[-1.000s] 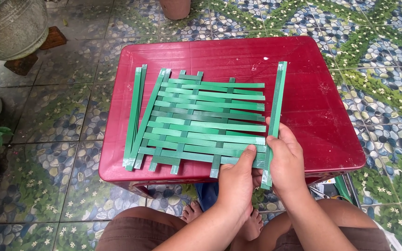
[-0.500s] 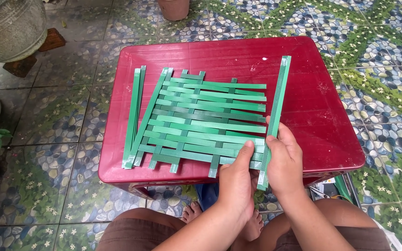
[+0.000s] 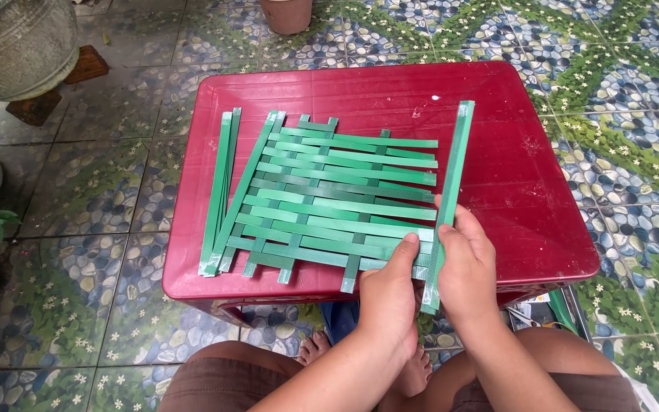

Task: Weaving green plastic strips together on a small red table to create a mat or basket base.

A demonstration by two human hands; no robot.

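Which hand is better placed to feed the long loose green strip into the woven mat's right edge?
Probably the right hand: it already grips the long green plastic strip. The left hand presses the woven green strip mat flat.

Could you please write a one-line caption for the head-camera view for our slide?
Left hand presses a green woven strip mat on a red plastic table while right hand holds a vertical green strip.

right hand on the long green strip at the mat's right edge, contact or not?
Touching. Head view shows the right hand with its fingers wrapped over the long green strip, no gap between them.
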